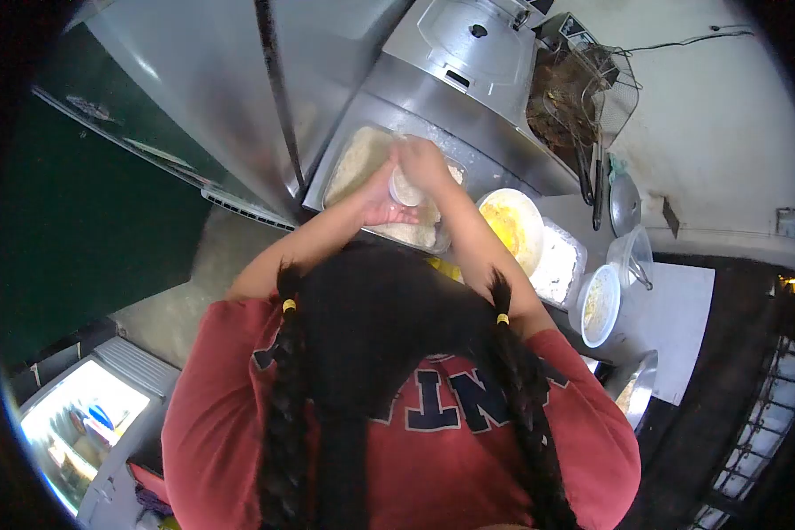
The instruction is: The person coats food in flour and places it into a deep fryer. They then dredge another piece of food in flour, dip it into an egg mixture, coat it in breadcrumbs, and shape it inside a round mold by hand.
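Note:
My left hand (382, 198) is turned palm up over a tray of pale crumbs (362, 163), its fingers stretched toward the right. A whitish round piece (405, 187), seemingly coated in crumbs, rests against it between both hands. What the piece is inside cannot be made out. Over its upper edge is my right hand (422, 164), blurred by motion, so its fingers do not show clearly. Crumbs lie spread through the tray beneath both hands.
Right of the tray stand a white bowl of yellow egg-like mixture (506, 231), a foil-lined tray (558, 263), a white tub (600, 306) and a clear container (632, 254). A steel appliance (459, 53) stands behind; wire fryer baskets (614, 93) are at the back right.

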`<state>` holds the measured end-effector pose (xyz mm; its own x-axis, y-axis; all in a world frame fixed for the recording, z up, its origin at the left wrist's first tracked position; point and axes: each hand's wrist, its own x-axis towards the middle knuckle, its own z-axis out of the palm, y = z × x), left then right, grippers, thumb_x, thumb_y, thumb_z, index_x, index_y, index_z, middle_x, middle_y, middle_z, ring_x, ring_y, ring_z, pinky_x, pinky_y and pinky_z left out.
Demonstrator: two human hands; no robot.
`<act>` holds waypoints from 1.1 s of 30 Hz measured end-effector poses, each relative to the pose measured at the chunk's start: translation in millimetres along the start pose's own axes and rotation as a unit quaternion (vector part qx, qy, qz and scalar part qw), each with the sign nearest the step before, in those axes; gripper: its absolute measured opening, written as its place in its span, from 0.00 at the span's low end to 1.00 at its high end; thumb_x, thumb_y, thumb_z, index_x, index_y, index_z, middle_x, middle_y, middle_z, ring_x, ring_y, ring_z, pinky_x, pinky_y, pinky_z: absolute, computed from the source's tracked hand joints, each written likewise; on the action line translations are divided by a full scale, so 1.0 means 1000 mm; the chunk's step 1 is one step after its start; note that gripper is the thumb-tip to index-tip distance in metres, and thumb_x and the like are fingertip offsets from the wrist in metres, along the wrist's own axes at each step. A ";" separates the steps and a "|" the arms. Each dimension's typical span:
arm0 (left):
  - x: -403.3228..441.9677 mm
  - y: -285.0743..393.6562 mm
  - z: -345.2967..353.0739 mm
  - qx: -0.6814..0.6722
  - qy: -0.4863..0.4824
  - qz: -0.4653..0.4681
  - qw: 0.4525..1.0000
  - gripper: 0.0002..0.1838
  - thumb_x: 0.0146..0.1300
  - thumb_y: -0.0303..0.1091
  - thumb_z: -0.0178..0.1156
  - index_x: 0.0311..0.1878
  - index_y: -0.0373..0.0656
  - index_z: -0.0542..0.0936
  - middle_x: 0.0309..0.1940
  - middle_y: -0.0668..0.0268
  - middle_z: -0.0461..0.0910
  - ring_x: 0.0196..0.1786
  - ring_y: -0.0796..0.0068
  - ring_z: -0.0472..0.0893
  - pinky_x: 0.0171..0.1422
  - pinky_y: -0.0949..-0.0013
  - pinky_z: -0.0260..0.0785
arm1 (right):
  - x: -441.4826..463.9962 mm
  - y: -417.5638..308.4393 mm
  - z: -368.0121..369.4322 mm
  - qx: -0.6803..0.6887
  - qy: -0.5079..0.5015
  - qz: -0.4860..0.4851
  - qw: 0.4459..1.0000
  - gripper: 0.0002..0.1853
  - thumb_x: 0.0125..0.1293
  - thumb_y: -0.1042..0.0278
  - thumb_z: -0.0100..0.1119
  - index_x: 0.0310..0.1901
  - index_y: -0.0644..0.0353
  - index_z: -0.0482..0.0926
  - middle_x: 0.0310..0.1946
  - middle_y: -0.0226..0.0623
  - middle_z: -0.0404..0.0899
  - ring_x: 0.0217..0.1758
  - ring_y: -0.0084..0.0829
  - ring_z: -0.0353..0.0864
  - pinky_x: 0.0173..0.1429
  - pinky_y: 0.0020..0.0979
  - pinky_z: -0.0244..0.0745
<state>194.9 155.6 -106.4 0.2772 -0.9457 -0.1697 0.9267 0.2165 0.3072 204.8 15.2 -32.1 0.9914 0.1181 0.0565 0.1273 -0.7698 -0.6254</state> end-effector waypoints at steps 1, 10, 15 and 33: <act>-0.001 0.002 0.004 -0.012 -0.020 -0.005 1.000 0.48 0.60 0.81 0.39 0.64 0.47 0.71 0.51 0.55 0.81 0.47 0.54 0.84 0.50 0.46 0.80 | -0.004 -0.009 -0.002 0.036 -0.003 0.062 0.997 0.23 0.71 0.54 0.47 0.38 0.69 0.82 0.35 0.58 0.81 0.41 0.51 0.81 0.48 0.45 0.72; -0.003 -0.006 0.038 -0.032 0.145 0.056 0.987 0.46 0.59 0.81 0.39 0.59 0.47 0.75 0.44 0.58 0.84 0.43 0.57 0.86 0.47 0.49 0.81 | -0.018 -0.002 0.016 0.122 0.108 0.168 0.972 0.27 0.72 0.48 0.46 0.36 0.69 0.82 0.34 0.65 0.80 0.42 0.60 0.81 0.48 0.48 0.72; -0.004 0.003 0.016 0.002 0.038 -0.022 0.999 0.50 0.56 0.84 0.37 0.58 0.47 0.75 0.39 0.58 0.83 0.44 0.56 0.86 0.47 0.48 0.81 | -0.009 -0.014 -0.006 0.086 -0.003 0.087 0.992 0.25 0.74 0.53 0.45 0.40 0.72 0.80 0.37 0.59 0.82 0.42 0.54 0.81 0.48 0.47 0.71; -0.003 -0.001 0.009 -0.034 -0.034 -0.014 0.999 0.44 0.62 0.80 0.38 0.59 0.49 0.74 0.46 0.61 0.81 0.43 0.60 0.84 0.42 0.57 0.82 | -0.022 -0.032 -0.007 0.099 0.030 0.099 0.990 0.21 0.73 0.62 0.43 0.35 0.71 0.80 0.30 0.58 0.81 0.34 0.52 0.80 0.46 0.43 0.72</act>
<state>190.9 155.8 -97.8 0.2344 -0.9656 -0.1123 0.9498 0.2028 0.2382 178.7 32.5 -7.9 0.9972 -0.0637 -0.0400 -0.0715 -0.6361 -0.7683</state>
